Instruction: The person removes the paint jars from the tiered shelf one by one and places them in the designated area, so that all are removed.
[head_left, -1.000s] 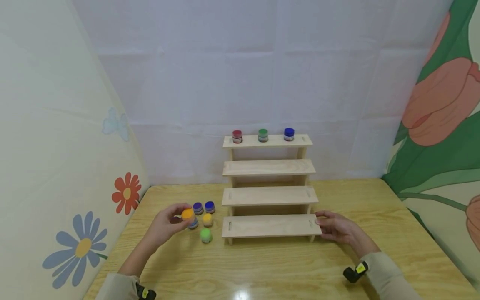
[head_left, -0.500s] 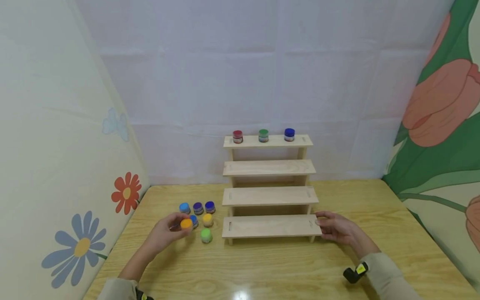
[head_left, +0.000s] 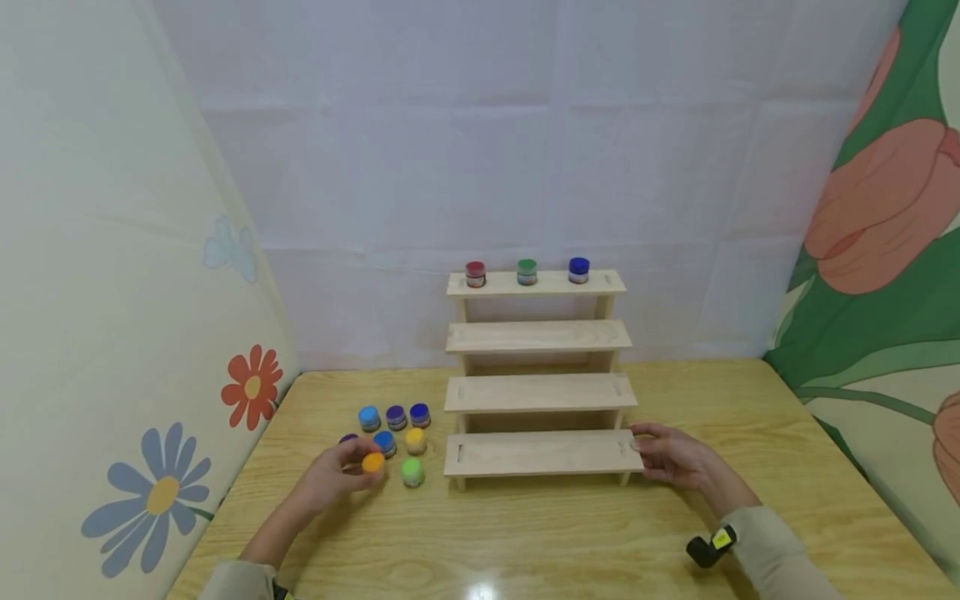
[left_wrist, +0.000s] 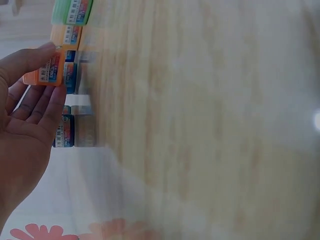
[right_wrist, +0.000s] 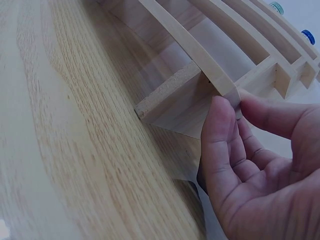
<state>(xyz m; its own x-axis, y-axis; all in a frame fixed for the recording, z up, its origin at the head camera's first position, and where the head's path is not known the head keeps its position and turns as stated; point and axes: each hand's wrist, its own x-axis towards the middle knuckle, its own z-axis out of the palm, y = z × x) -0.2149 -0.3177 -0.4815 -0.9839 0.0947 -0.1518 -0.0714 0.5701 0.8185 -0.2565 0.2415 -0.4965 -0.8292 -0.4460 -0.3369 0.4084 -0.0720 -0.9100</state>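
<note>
My left hand (head_left: 328,482) pinches a small paint jar with an orange lid (head_left: 372,464) between thumb and fingers, at the front left of a group of jars. In the left wrist view the thumb lies across the labelled orange jar (left_wrist: 50,70), close over the table. On the right, my right hand (head_left: 675,457) holds the end of the lowest step of a four-tier wooden stand (head_left: 540,454). The right wrist view shows thumb and fingers pinching the corner of that board (right_wrist: 227,90).
Beside the left hand stand a light green jar (head_left: 412,472), a yellow jar (head_left: 416,442), a blue jar (head_left: 385,443) and several others. Red (head_left: 476,274), green (head_left: 527,272) and blue (head_left: 578,271) jars line the top tier. A white cloth (head_left: 450,167) hangs behind.
My left hand has moved toward the front with the orange jar, down and away from the blue jar it overlapped. The light blue and a dark purple jar now show. The right hand has stayed put.
</note>
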